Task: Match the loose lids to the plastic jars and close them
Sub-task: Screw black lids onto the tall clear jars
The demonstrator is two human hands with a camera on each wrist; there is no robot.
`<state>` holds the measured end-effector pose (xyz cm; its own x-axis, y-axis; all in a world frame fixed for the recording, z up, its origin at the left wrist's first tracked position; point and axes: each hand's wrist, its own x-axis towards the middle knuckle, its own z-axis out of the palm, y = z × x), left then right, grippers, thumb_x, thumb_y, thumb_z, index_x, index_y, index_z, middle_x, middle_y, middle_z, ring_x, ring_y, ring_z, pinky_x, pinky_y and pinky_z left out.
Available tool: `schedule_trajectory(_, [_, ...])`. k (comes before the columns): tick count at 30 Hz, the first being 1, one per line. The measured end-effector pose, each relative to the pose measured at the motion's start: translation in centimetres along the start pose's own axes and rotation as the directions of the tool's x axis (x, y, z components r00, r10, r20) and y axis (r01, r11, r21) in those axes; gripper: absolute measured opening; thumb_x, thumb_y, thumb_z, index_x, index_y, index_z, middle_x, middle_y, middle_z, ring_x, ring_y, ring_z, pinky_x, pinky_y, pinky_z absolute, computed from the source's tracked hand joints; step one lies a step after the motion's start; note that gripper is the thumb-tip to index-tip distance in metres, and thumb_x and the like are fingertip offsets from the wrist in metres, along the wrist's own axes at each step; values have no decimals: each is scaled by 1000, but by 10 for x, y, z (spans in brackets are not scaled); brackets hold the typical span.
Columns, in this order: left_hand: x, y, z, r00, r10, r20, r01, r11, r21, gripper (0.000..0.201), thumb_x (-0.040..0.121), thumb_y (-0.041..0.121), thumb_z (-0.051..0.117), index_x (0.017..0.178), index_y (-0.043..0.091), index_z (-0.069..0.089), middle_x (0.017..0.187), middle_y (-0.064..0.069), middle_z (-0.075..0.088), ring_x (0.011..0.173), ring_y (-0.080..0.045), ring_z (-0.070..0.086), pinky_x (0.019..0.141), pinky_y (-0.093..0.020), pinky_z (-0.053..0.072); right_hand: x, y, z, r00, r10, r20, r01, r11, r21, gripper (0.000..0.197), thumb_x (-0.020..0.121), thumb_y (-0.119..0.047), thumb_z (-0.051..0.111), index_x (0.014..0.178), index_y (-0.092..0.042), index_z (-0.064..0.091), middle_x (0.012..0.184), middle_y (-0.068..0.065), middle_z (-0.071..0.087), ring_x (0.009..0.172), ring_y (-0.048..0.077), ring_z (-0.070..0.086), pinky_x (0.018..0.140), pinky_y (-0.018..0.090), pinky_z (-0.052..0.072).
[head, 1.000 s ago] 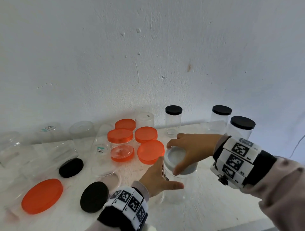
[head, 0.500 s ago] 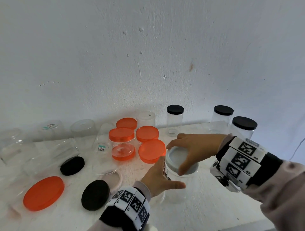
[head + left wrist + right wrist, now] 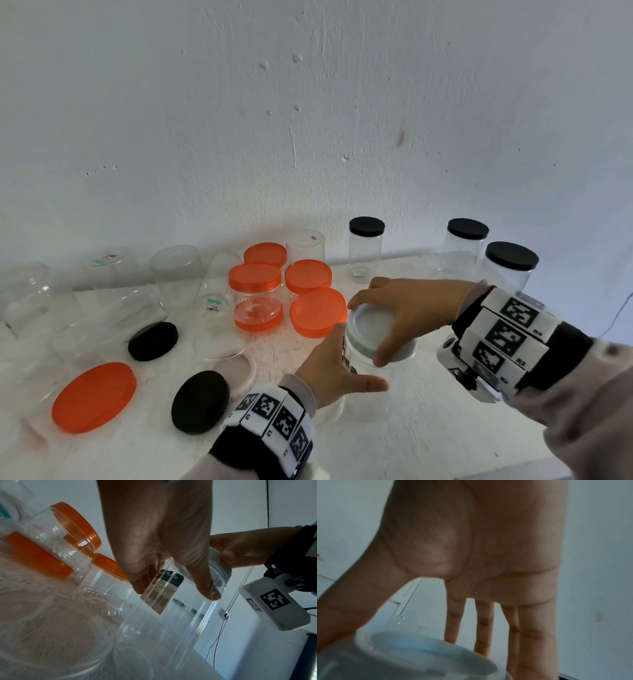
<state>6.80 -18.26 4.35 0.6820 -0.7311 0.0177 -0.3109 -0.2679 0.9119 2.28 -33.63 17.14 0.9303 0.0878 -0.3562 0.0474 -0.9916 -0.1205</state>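
Observation:
A clear plastic jar (image 3: 375, 394) with a barcode label stands on the white table (image 3: 428, 438) in front of me. My left hand (image 3: 356, 366) grips its side, thumb across the front, as the left wrist view shows on the jar (image 3: 163, 628) under the left hand (image 3: 175, 592). A pale translucent lid (image 3: 376, 318) sits on the jar's mouth. My right hand (image 3: 368, 330) reaches over from the right and grips the lid's rim between thumb and fingers. In the right wrist view the lid (image 3: 419, 655) lies under the spread right hand (image 3: 412, 639).
Several orange-lidded jars (image 3: 255, 298) stand just left of the hands. Two loose black lids (image 3: 200, 401), a big orange lid (image 3: 94, 397) and clear lids (image 3: 219, 346) lie front left. Lidless clear jars (image 3: 174, 270) crowd the back left; three black-lidded jars (image 3: 510, 267) stand back right by the wall.
Both hands keep the same hold on jar and lid. Only the view has shifted slightly.

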Motion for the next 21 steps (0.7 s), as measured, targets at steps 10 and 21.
schedule_trajectory(10, [1, -1, 1, 1000, -4, 4, 4, 999, -34, 86, 65, 36, 84, 129, 39, 26, 118, 29, 45, 108, 11, 45, 75, 5, 34, 0, 7, 15, 998, -25, -58, 29, 998, 60, 84, 70, -61, 72, 140, -48, 28, 125, -14, 39, 115, 11, 36, 96, 32, 39])
schedule_trajectory(21, [-7, -3, 4, 999, 22, -30, -26, 993, -111, 91, 60, 30, 88, 131, 39, 31, 126, 15, 53, 117, -2, 51, 101, -26, 44, -2, 9, 51, 945, -110, -308, 104, 994, -36, 84, 76, -76, 50, 147, -43, 18, 129, -11, 32, 109, 8, 22, 93, 21, 32])
